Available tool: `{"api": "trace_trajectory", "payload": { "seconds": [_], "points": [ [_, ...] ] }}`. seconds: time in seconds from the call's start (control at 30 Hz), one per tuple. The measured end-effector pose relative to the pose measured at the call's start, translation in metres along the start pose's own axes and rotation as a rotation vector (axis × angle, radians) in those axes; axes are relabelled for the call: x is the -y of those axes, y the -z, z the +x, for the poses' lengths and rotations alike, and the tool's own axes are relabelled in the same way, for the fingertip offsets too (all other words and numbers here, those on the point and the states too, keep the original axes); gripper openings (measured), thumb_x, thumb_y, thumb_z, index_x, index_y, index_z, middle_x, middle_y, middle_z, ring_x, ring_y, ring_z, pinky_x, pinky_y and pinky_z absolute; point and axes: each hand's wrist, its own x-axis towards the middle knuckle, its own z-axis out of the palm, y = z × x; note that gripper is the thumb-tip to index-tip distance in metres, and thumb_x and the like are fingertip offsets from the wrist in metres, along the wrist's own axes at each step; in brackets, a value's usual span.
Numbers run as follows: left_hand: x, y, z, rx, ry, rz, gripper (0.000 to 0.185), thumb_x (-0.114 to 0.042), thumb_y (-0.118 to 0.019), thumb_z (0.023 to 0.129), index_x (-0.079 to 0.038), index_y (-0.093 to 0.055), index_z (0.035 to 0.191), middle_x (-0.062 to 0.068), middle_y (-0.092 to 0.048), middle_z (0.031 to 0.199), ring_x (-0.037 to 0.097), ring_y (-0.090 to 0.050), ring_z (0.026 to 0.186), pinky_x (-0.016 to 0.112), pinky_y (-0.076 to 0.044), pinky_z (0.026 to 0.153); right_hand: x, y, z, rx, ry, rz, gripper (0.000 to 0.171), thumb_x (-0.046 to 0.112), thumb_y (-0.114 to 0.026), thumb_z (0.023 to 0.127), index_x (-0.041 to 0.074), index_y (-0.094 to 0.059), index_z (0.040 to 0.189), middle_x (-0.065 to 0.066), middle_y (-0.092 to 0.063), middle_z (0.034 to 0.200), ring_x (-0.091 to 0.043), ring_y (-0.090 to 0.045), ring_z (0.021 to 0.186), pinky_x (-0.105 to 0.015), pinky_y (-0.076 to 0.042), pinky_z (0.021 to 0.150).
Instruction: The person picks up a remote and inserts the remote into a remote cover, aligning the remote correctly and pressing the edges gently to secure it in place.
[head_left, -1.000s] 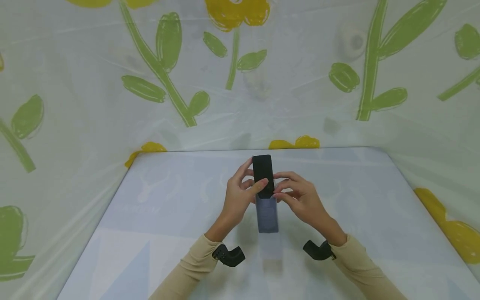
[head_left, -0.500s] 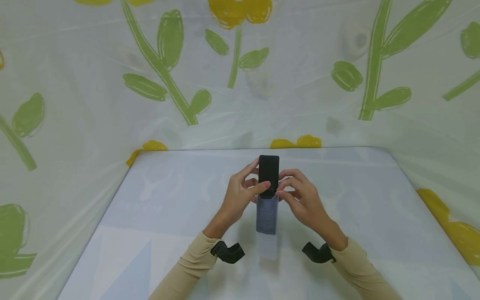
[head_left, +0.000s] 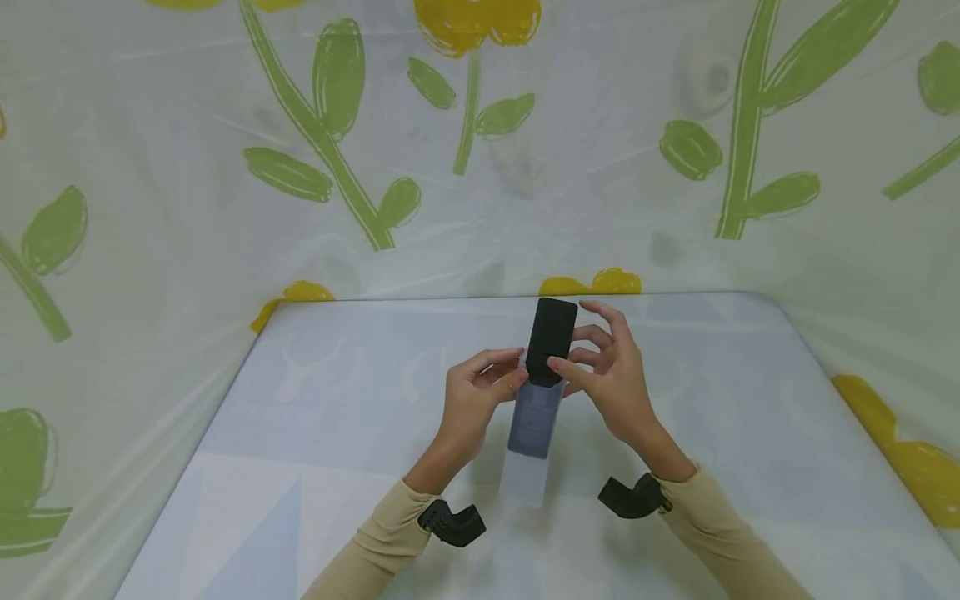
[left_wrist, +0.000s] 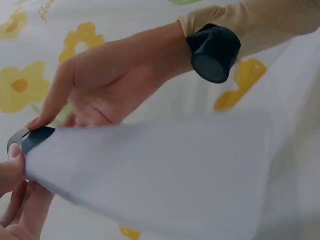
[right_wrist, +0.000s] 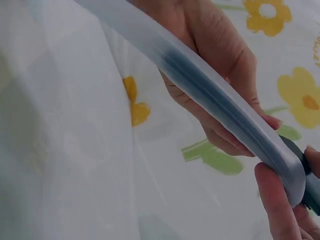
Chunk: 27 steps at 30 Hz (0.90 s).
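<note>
A flat black rectangular object (head_left: 552, 333) stands partly inside a translucent plastic sleeve (head_left: 534, 417), its upper part sticking out and leaning right. Its lower part shows dimly through the sleeve, whose pale end hangs below. My right hand (head_left: 618, 383) holds the black object at the sleeve's mouth, thumb across its front and fingers behind its right edge. My left hand (head_left: 471, 404) pinches the sleeve's left edge near that mouth. In the left wrist view, the sleeve (left_wrist: 165, 175) spreads wide across the picture. The right wrist view shows the sleeve (right_wrist: 235, 117) almost edge-on.
Both hands are above a pale table (head_left: 337, 417) with a faint blue pattern. A whitish curtain (head_left: 585, 208) printed with green stems and yellow flowers hangs behind and around it. Black wrist cameras (head_left: 453, 523) are strapped over the beige sleeve cuffs.
The left thumb has left the black object's front, and that hand now pinches the sleeve. My right hand has moved up, its thumb now over the object. Object and sleeve have tilted right.
</note>
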Motion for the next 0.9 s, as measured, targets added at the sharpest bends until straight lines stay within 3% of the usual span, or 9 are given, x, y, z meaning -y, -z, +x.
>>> {"api": "trace_trajectory", "payload": {
  "seconds": [0.1,0.2,0.33,0.5,0.73,0.83,0.9],
  "points": [
    [0.002,0.001,0.001,-0.009,-0.029,0.026,0.022,-0.001,-0.069,0.084,0.007,-0.067,0.104,0.011,-0.065,0.087,0.016,-0.063,0.071,0.034,-0.058,0.065,0.002,-0.001,0.001,-0.006,-0.017,-0.040,0.075,-0.004,-0.071,0.080,0.019,-0.036,0.142,-0.017,-0.055,0.097,-0.023,-0.064,0.066,-0.043,-0.055,0.049],
    [0.003,0.000,0.002,0.008,-0.037,0.042,0.018,-0.001,-0.070,0.083,0.007,-0.067,0.099,0.009,-0.065,0.083,0.016,-0.063,0.070,0.036,-0.058,0.061,0.005,-0.001,0.001,-0.014,-0.023,-0.110,0.072,-0.002,-0.072,0.080,0.020,-0.040,0.141,-0.017,-0.056,0.095,-0.021,-0.066,0.067,-0.041,-0.055,0.048],
    [0.002,-0.001,0.001,0.016,-0.033,0.038,0.015,-0.001,-0.070,0.084,0.007,-0.066,0.095,0.009,-0.063,0.082,0.017,-0.063,0.071,0.039,-0.058,0.056,0.014,-0.003,0.001,-0.007,-0.003,-0.178,0.068,-0.005,-0.072,0.080,0.012,-0.044,0.139,-0.018,-0.057,0.092,-0.017,-0.067,0.065,-0.038,-0.054,0.046],
    [-0.004,-0.004,0.000,-0.029,-0.056,-0.004,0.012,0.003,-0.069,0.083,0.012,-0.064,0.090,0.009,-0.063,0.079,0.017,-0.063,0.068,0.036,-0.057,0.051,0.027,-0.004,0.002,0.056,0.042,-0.166,0.067,-0.012,-0.070,0.078,0.002,-0.043,0.138,-0.022,-0.056,0.091,-0.021,-0.065,0.062,-0.042,-0.054,0.045],
    [-0.008,-0.007,-0.001,-0.071,-0.024,-0.060,0.013,0.004,-0.070,0.081,0.014,-0.063,0.087,0.008,-0.062,0.075,0.016,-0.061,0.065,0.034,-0.056,0.049,0.017,0.001,0.005,0.109,0.032,-0.194,0.067,-0.003,-0.074,0.078,0.013,-0.046,0.137,-0.018,-0.056,0.092,-0.020,-0.064,0.063,-0.040,-0.055,0.048],
    [-0.008,-0.008,0.001,-0.066,0.004,-0.027,0.014,0.002,-0.071,0.082,0.010,-0.064,0.090,0.011,-0.060,0.080,0.018,-0.061,0.069,0.034,-0.056,0.051,0.012,0.002,0.005,0.107,0.014,-0.206,0.068,0.001,-0.074,0.080,0.016,-0.043,0.139,-0.017,-0.056,0.095,-0.020,-0.064,0.066,-0.040,-0.056,0.051],
    [-0.008,-0.009,0.003,-0.029,0.026,0.025,0.022,-0.005,-0.072,0.082,0.003,-0.063,0.101,0.011,-0.059,0.090,0.019,-0.062,0.075,0.032,-0.056,0.054,0.009,0.003,0.005,0.098,-0.003,-0.217,0.069,0.002,-0.073,0.081,0.019,-0.042,0.141,-0.016,-0.057,0.097,-0.019,-0.065,0.068,-0.039,-0.056,0.053]
  ]
}}
